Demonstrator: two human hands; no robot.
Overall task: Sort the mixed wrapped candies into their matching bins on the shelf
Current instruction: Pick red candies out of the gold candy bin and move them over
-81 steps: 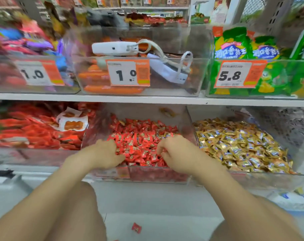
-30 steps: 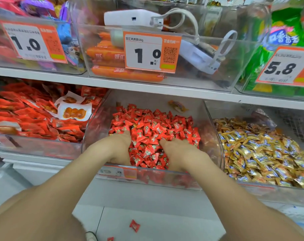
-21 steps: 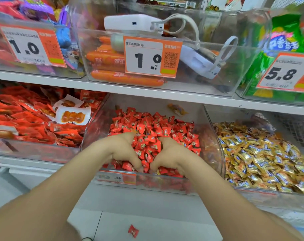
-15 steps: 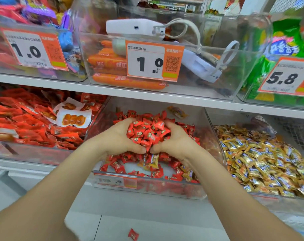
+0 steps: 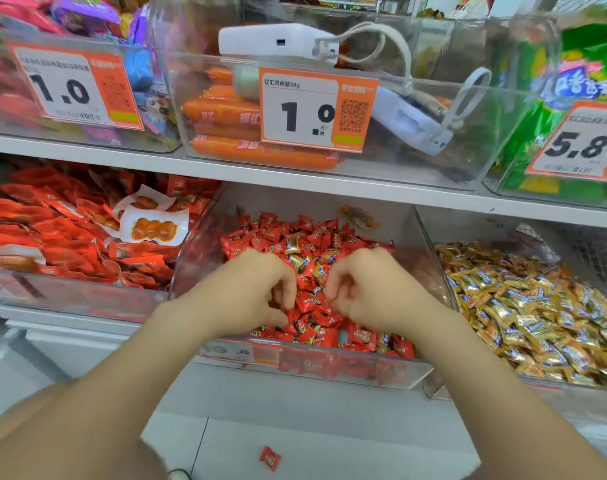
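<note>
Sausages (image 5: pixel 260 152) + pwr bank (image 5: pixel 278 39), upper shelf

The middle bin (image 5: pixel 295 202) sits between the left bin (image 5: pixel 70 296) and the right bin (image 5: pixel 468 226).

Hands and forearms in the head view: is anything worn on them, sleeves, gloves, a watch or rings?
Nothing worn shows. The left hand and right hand are ungloved; both forearms are bare to the frame's edge, with no sleeve, watch or bracelet. No ring shows on the visible fingers.
</note>
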